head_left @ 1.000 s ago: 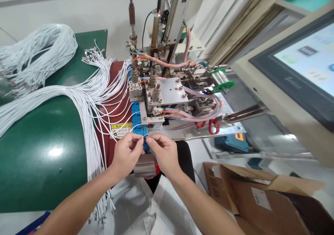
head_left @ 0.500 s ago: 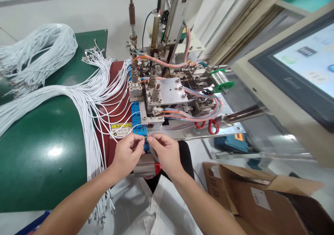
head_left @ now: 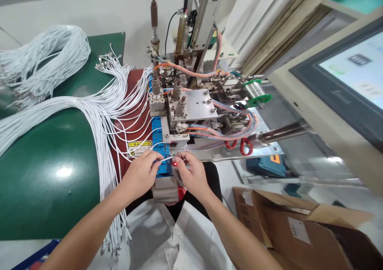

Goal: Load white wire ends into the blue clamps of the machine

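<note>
A white cable (head_left: 166, 158) is stretched between my two hands at the near end of the machine's blue clamp row (head_left: 157, 136). My left hand (head_left: 143, 170) pinches the cable on the left side of the blue clamps. At the cable's right end, my right hand (head_left: 191, 172) has thumb and finger closed on it; the tip itself is hidden by the fingers. A small red light (head_left: 175, 163) glows beside my right thumb. Several other white cables run from the clamps across a reddish-brown board (head_left: 131, 116) into a large bundle (head_left: 92, 122).
The machine (head_left: 194, 106) with hoses and metal blocks stands just beyond my hands. A green-flanged wire spool (head_left: 257, 93) sits at its right. Another cable bundle (head_left: 64, 50) lies on the green table (head_left: 48, 174). A screen (head_left: 356, 66) and an open cardboard box (head_left: 305, 230) are at right.
My hands have moved apart, the left one leftward and the right one slightly rightward, exposing the white cable between them. The red light now shows near my right thumb.
</note>
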